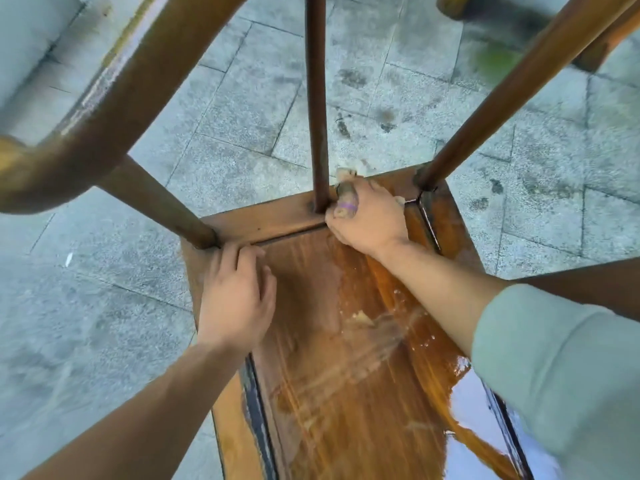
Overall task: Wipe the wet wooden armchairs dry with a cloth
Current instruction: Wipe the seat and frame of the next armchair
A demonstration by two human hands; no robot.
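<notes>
One wooden armchair (346, 358) fills the view from above, its seat wet and glossy toward the near right edge. Three uprights rise from the seat's far side: a thick post (162, 206) at the far left corner, a thin spindle (317, 105) in the middle, and a slanted post (512, 88) at the far right corner. A curved armrest (104, 109) crosses above the thick post. One cloth (348, 194), beige and bunched, sits just right of the spindle's foot, gripped in the right hand (367, 220), whose fingers curl round it. The left hand (239, 292) lies on the seat beside the thick post's foot, fingers straight and holding nothing. Grey paving (242, 116) surrounds the chair.
</notes>
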